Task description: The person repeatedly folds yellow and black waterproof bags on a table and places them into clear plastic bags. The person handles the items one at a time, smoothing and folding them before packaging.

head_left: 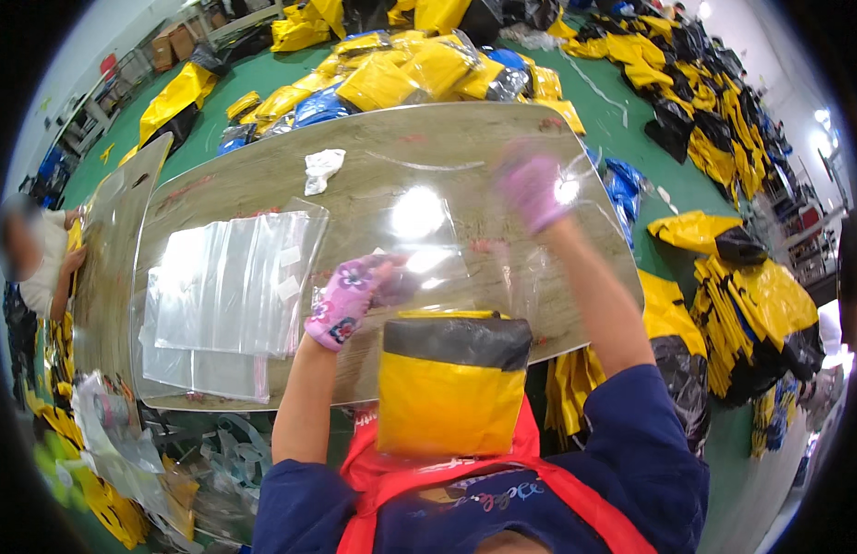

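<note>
My left hand point(343, 301), in a pink flowered glove, is over the near middle of the table. Its fingers are drawn together toward the right; what they hold, if anything, I cannot make out. Farther out to the right is my right hand point(533, 187), in a pink glove and smeared by motion, so its fingers do not read. A folded yellow and black sheet bundle point(451, 392) rests at the near table edge, against my red apron point(364, 462). Left of my left hand lies a stack of clear plastic bags point(230, 286).
The wood-patterned table point(262, 180) carries a crumpled white scrap point(323, 170). Beyond it sits a heap of yellow, black and blue packs point(391, 78). Yellow and black sheets point(747, 305) are piled at the right. A person point(42, 245) works at the far left.
</note>
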Action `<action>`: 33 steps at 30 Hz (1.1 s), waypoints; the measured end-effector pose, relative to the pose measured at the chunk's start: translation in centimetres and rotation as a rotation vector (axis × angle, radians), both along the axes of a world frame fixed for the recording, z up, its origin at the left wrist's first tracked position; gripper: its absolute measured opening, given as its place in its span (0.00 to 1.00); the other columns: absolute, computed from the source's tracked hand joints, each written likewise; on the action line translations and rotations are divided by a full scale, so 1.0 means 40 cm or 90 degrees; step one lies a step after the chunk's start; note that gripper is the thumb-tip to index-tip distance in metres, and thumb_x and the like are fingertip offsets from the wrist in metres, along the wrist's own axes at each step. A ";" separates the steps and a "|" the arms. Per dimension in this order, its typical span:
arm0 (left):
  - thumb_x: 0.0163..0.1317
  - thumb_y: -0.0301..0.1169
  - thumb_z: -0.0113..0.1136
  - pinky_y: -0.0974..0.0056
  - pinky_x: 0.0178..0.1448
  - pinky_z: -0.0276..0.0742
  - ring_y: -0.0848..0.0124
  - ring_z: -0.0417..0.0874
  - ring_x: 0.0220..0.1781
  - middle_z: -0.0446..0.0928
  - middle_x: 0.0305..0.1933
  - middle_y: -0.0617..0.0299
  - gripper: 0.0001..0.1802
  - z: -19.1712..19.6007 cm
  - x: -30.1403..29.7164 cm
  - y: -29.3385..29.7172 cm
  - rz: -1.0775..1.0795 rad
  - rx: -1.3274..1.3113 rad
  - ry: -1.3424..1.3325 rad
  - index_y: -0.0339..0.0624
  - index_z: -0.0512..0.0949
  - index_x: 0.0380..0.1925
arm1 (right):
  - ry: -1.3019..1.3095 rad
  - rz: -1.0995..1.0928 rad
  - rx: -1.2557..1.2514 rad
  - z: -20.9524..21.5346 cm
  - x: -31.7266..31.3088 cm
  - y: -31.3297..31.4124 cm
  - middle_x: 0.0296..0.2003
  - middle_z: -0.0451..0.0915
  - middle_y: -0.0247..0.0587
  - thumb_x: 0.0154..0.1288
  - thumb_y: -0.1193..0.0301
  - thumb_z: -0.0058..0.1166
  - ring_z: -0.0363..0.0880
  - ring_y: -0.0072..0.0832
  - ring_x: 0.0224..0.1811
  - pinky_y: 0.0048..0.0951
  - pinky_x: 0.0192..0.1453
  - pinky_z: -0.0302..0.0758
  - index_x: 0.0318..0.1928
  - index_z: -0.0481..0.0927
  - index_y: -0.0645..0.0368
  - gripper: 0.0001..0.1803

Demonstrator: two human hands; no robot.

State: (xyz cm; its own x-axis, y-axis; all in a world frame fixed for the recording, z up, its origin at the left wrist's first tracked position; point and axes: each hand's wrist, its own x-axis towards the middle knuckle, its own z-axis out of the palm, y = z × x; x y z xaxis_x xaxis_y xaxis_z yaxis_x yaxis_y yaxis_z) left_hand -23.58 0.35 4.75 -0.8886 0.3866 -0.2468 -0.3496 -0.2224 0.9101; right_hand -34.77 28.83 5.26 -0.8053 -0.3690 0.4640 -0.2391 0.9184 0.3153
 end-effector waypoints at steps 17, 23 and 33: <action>0.70 0.40 0.51 0.53 0.63 0.72 0.56 0.77 0.59 0.75 0.56 0.48 0.19 0.002 0.108 -0.123 -0.075 -0.082 0.201 0.35 0.76 0.48 | -0.690 0.354 -0.917 0.061 0.478 0.127 0.64 0.68 0.44 0.69 0.60 0.51 0.74 0.33 0.59 0.30 0.58 0.72 0.49 0.83 0.53 0.15; 0.51 0.25 0.62 0.60 0.64 0.68 0.60 0.75 0.59 0.73 0.62 0.55 0.22 0.045 0.174 -0.079 -0.392 -0.689 0.497 0.55 0.82 0.48 | -0.553 0.361 -0.376 -0.003 0.578 0.194 0.65 0.66 0.43 0.62 0.64 0.55 0.68 0.43 0.63 0.42 0.63 0.66 0.53 0.80 0.33 0.18; 0.50 0.38 0.70 0.58 0.60 0.70 0.56 0.75 0.58 0.76 0.54 0.51 0.33 -0.033 0.109 0.088 -0.357 -0.607 0.526 0.38 0.73 0.56 | -0.286 0.285 -0.373 -0.117 0.650 0.098 0.68 0.62 0.36 0.67 0.49 0.43 0.59 0.35 0.71 0.48 0.73 0.50 0.68 0.63 0.43 0.31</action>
State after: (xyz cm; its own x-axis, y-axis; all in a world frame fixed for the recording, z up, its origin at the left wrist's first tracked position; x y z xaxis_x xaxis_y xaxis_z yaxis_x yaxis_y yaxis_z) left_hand -19.23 3.86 3.44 -0.6882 0.7188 -0.0985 0.5264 0.5881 0.6141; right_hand -8.79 32.75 0.57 -0.7944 -0.4961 0.3506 -0.6055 0.6928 -0.3916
